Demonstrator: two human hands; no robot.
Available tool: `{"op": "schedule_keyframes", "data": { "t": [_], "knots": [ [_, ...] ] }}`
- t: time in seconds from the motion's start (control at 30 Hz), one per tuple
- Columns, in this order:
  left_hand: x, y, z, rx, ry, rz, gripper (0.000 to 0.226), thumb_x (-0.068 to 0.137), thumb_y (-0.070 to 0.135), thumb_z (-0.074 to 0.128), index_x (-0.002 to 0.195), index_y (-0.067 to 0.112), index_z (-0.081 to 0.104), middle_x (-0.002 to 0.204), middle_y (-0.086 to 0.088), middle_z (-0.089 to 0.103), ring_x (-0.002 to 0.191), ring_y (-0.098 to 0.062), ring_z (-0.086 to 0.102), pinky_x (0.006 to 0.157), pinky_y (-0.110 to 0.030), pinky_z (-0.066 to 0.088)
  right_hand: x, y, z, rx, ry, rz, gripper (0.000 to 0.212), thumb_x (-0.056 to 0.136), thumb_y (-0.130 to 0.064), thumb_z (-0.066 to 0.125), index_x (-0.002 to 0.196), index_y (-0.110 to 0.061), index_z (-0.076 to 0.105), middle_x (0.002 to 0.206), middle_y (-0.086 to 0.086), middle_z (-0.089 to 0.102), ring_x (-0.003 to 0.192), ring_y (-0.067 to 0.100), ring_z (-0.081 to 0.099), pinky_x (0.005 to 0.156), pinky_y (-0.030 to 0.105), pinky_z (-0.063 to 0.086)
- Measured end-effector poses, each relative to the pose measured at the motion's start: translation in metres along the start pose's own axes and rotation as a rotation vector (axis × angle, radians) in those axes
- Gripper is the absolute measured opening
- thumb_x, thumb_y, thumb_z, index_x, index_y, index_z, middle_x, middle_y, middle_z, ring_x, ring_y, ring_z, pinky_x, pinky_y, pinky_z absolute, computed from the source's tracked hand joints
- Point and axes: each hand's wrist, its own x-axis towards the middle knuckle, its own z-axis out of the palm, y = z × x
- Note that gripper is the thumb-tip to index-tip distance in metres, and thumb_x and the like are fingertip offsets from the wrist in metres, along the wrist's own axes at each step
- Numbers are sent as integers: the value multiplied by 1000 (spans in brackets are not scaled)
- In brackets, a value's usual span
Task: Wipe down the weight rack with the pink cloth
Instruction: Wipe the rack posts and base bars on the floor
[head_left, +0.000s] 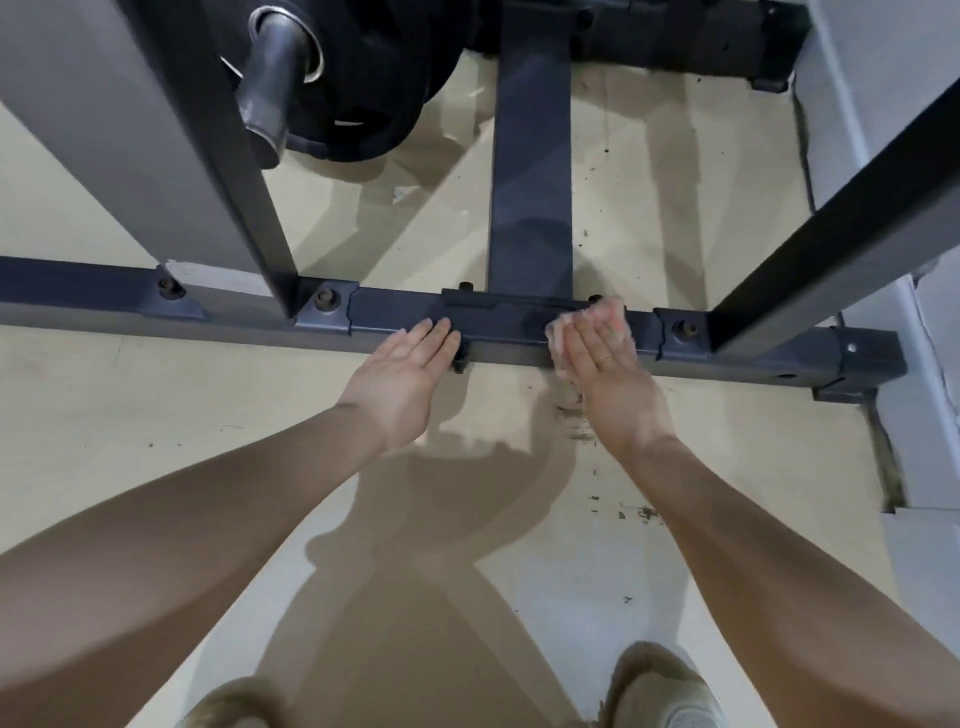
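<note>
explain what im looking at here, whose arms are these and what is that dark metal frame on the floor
This is one picture from a camera worn on a person's head, looking down, so the two bare arms are the wearer's own. The dark frame is the base of a weight rack: a low bar runs across the floor, with posts rising from it and a weight plate at top left. The right hand presses a pink cloth flat against the bar to wipe it. The left hand rests its straight fingers on the bar and holds nothing. The shoes at the bottom are the person's feet.

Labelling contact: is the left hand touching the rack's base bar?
Touching. Head view: left hand lies flat, its fingers overlapping the base bar with no gap.
</note>
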Motion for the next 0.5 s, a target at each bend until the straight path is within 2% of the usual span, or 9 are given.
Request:
{"op": "schedule_keyframes", "data": {
  "t": [0.07, 0.13, 0.17, 0.23, 0.33, 0.43, 0.5],
  "knots": [
    [1, 12, 2, -30, -25, -57, 76, 88, 2, 36, 149, 15, -7, 157, -5, -15, 145, -17, -10, 116, -28, -7, -19, 18, 1, 52, 16, 130, 66, 94, -2, 30, 148, -3, -9, 158, 11, -5, 146, 22, -9, 114, 30, -19],
    [1, 20, 0, -28, -46, -103, 75, 88, 3, 36, 149, 12, -7, 157, -6, -15, 145, -18, -9, 117, -30, -3, -19, 5, -2, 55, 4, 168, 63, 96, -8, 33, 150, -3, -1, 159, 12, 2, 146, 26, 1, 119, 35, -7],
    [1, 23, -1, -20, -63, -118, 74, 89, 5, 36, 149, 11, -8, 156, -6, -16, 145, -18, -9, 117, -30, -2, -14, -9, -6, 48, -13, 156, 61, 98, -12, 34, 151, -7, 4, 159, 8, 4, 146, 25, 8, 119, 35, -1],
    [1, 27, -5, -14, -84, -151, 73, 90, 6, 35, 149, 11, -8, 157, -5, -15, 145, -17, -9, 117, -30, -1, 1, -35, -11, 232, -29, 115, 57, 99, -14, 35, 151, -22, 13, 159, -2, 7, 141, 19, 21, 117, 32, 13],
    [4, 29, -12, -30, -114, -175, 71, 91, 6, 33, 149, 11, -8, 157, -4, -14, 145, -17, -8, 117, -29, -1, 9, -37, -11, 351, -2, -36, 69, 94, 5, 34, 152, -16, 3, 160, -1, 0, 146, 14, -3, 116, 26, 4],
    [4, 30, -13, -33, -140, -186, 70, 92, 5, 32, 149, 10, -7, 157, -5, -14, 145, -17, -6, 117, -28, -1, -5, 11, -6, 365, -33, 148, 73, 90, 7, 35, 151, -13, 1, 160, 1, -1, 146, 16, -5, 116, 26, 9],
    [4, 32, -11, -37, -136, -195, 69, 92, 6, 32, 149, 9, -7, 157, -6, -14, 145, -17, -6, 117, -29, 0, -18, 26, -7, 310, -6, 256, 78, 86, 8, 37, 150, -9, -3, 159, 6, -4, 146, 17, -6, 118, 25, -1]
  ]
}}
